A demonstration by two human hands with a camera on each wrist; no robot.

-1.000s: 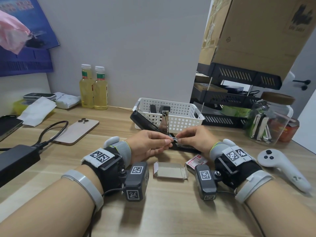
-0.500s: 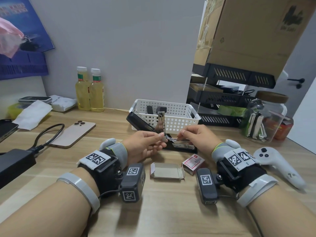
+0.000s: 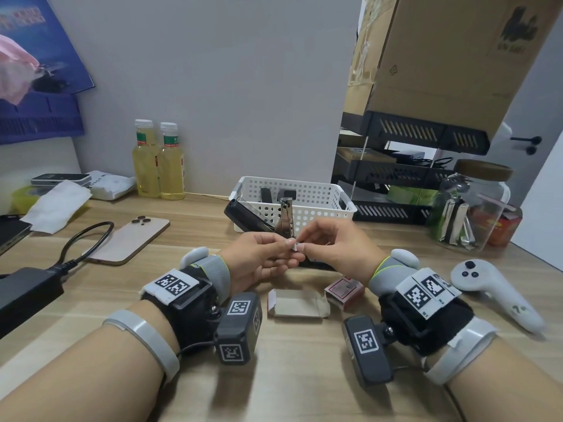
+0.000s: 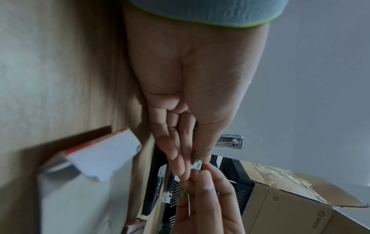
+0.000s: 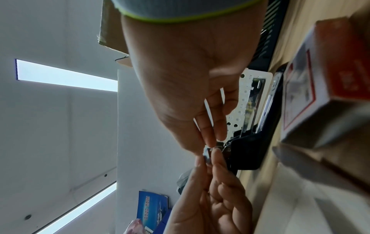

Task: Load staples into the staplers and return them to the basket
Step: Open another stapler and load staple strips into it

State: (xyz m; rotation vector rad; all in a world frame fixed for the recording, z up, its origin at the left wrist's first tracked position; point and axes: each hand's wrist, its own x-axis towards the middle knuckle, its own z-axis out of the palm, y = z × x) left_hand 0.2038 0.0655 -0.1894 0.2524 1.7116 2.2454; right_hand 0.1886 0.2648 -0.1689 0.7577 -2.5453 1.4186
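Observation:
Both hands meet above the desk and pinch one small silver staple strip [image 3: 295, 246] between their fingertips. My left hand [image 3: 287, 245] holds its left end and my right hand [image 3: 304, 245] its right end. The left wrist view shows the staple strip [image 4: 197, 163] at my left hand [image 4: 195, 163]; the right wrist view shows the staple strip [image 5: 207, 154] at my right hand [image 5: 212, 146]. Behind the hands a black stapler [image 3: 243, 216] lies open, its metal magazine [image 3: 286, 219] standing up. The white basket [image 3: 316, 210] behind it holds two more staplers.
A red staple box [image 3: 344, 289] and its opened cardboard sleeve [image 3: 297, 303] lie just in front of the hands. A white controller [image 3: 493, 292] is at the right, a glass jar [image 3: 469, 208] behind it. A phone [image 3: 128, 239], cable and black adapter [image 3: 27, 290] are at the left.
The hands have lifted slightly away from the open stapler and their fingertips have come closer together on the staple strip.

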